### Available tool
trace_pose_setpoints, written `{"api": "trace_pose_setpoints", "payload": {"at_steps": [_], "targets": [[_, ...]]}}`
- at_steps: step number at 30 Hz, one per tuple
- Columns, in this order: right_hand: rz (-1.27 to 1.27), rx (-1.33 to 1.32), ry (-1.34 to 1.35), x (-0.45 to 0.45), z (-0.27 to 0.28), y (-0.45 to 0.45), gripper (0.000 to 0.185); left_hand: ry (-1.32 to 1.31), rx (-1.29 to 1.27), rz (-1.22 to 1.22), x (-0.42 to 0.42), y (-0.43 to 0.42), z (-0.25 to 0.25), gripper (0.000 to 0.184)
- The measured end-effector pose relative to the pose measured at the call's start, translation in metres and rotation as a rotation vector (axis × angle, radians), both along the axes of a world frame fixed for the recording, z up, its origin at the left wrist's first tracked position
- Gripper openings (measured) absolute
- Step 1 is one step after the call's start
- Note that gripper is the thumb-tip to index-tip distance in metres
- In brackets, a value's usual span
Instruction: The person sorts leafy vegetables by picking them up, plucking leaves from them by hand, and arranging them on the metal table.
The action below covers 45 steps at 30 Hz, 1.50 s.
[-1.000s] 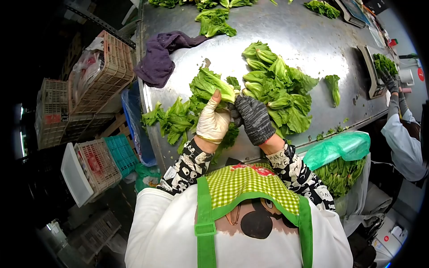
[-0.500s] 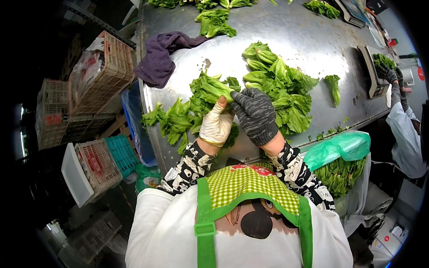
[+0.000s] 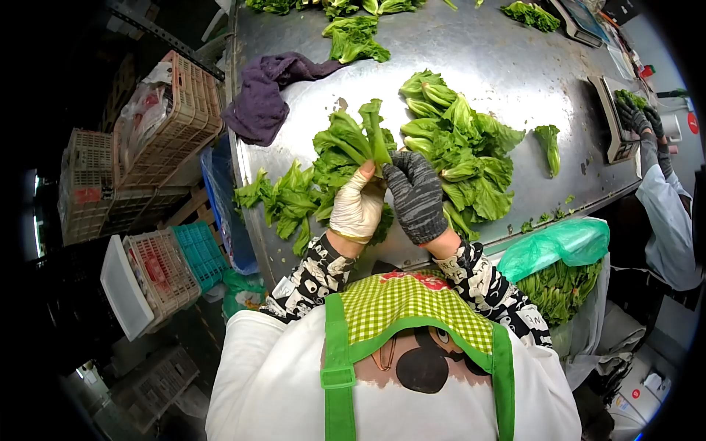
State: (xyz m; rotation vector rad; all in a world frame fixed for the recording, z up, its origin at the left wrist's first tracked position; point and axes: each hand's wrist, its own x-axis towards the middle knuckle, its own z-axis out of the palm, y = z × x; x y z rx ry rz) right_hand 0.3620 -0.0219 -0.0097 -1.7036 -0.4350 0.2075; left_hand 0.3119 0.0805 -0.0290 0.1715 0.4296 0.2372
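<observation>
My left hand (image 3: 357, 208), in a pale wrapped glove with the thumb showing on top, is closed around a leafy green lettuce (image 3: 340, 143) just above the metal table. Close beside it, my right hand (image 3: 415, 195), in a dark grey knit glove, pinches at the base of an upright leaf (image 3: 375, 128) of that lettuce. A pile of lettuce heads (image 3: 478, 140) lies right of my right hand. Loose leaves (image 3: 287, 202) are spread to the left of my left hand, by the table's edge.
A purple cloth (image 3: 261, 95) lies at the table's left edge. One small lettuce (image 3: 548, 147) sits right of the pile. A bag of greens (image 3: 562, 287) stands below the table edge. Another person's gloved hands (image 3: 640, 121) are at a scale (image 3: 612, 121). Crates (image 3: 158, 117) stand at left.
A leaf of the held lettuce now stands upright between my hands. My right hand has turned slightly and shifted down a little. The left hand stays nearly in place.
</observation>
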Motion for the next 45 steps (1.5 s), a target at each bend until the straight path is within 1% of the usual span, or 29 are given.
{"api": "trace_pose_setpoints", "payload": {"at_steps": [3,5,6,8,10,11,12,13,15,17,18,19,20,22,23,24,26,28,29,31,33,34,36,38,39,40,41,43,45], "targets": [[-0.051,-0.002,0.150,0.004,-0.002,0.003,0.016,0.041,-0.095,0.014,-0.004,0.004,-0.003,0.032],[-0.083,0.053,0.361,0.010,-0.005,0.003,0.015,0.032,-0.082,0.089,-0.003,0.013,-0.010,0.033],[-0.109,0.079,0.463,0.015,-0.009,-0.001,0.014,-0.029,-0.072,0.045,-0.003,0.021,-0.010,0.032],[0.021,-0.126,0.310,0.023,-0.022,-0.011,0.035,0.032,0.017,0.115,-0.003,0.027,-0.001,0.031],[0.126,-0.300,0.104,0.018,-0.022,-0.017,0.052,0.027,0.126,0.070,-0.001,0.032,0.001,0.030],[0.141,-0.329,0.155,0.017,-0.022,-0.017,0.085,0.053,0.251,0.040,0.001,0.031,-0.001,0.031],[0.200,-0.235,0.206,0.018,0.001,-0.017,0.099,0.080,0.375,0.014,0.004,0.028,0.002,0.033],[0.223,-0.187,0.182,0.018,0.011,-0.017,0.103,0.159,0.564,-0.044,0.004,0.019,0.008,0.043],[0.254,-0.049,0.223,0.021,0.023,-0.018,0.111,0.175,0.264,-0.306,0.009,0.010,-0.003,0.052],[0.201,0.239,0.209,0.029,0.036,-0.016,0.108,0.027,0.106,-0.368,0.025,-0.014,0.004,0.058],[0.103,0.212,0.156,0.042,0.023,-0.019,0.098,-0.020,0.533,-0.477,0.039,-0.020,0.008,0.072],[0.040,0.270,0.254,0.051,0.019,-0.031,0.091,-0.018,1.095,-0.565,0.052,-0.026,0.013,0.087],[-0.024,0.328,0.351,0.061,0.027,-0.041,0.084,0.002,1.535,-0.560,0.065,-0.032,0.018,0.102],[-0.030,0.220,0.252,0.089,0.032,-0.068,0.065,-0.101,1.799,-0.773,0.084,-0.024,0.053,0.102],[-0.079,0.226,0.294,0.101,0.035,-0.083,0.060,-0.151,1.643,-0.915,0.099,-0.014,0.055,0.095],[-0.130,0.232,0.334,0.113,0.036,-0.098,0.055,-0.076,1.571,-0.944,0.110,-0.004,0.063,0.076],[-0.263,0.171,0.212,0.146,0.024,-0.130,0.052,0.008,1.499,-0.828,0.145,0.019,0.033,0.055],[-0.408,-0.146,0.039,0.175,0.000,-0.164,0.057,0.270,1.362,-0.608,0.176,0.035,-0.007,0.041],[-0.454,-0.482,-0.075,0.197,-0.027,-0.193,0.065,0.311,1.563,-0.532,0.190,0.046,-0.034,0.042],[-0.437,-0.695,-0.199,0.216,-0.060,-0.234,0.069,0.379,1.855,-0.439,0.206,0.057,-0.065,0.047],[-0.413,-0.903,-0.071,0.202,-0.002,-0.214,0.069,0.329,1.808,-0.563,0.211,0.058,-0.068,0.049],[-0.449,-1.021,-0.177,0.204,-0.005,-0.217,0.069,0.308,1.780,-0.627,0.211,0.058,-0.071,0.050],[-0.513,-1.251,-0.391,0.205,-0.008,-0.220,0.068,0.316,1.570,-0.651,0.213,0.060,-0.077,0.044],[-0.498,-1.181,-0.418,0.196,-0.006,-0.211,0.066,0.332,1.459,-0.706,0.210,0.062,-0.081,0.043],[-0.470,-1.116,-0.408,0.188,-0.002,-0.201,0.065,0.388,1.477,-0.700,0.203,0.060,-0.061,0.042],[-0.442,-1.049,-0.399,0.178,0.005,-0.190,0.063,0.421,1.284,-0.698,0.190,0.059,-0.039,0.035],[-0.325,-0.986,-0.480,0.163,0.018,-0.174,0.055,0.405,1.204,-0.634,0.181,0.064,-0.042,0.031],[-0.236,-0.783,-0.368,0.135,0.034,-0.149,0.051,0.353,0.973,-0.524,0.159,0.083,-0.055,0.021],[-0.144,-0.635,-0.296,0.113,0.033,-0.125,0.047,0.313,0.744,-0.523,0.130,0.089,-0.038,0.020]]}}
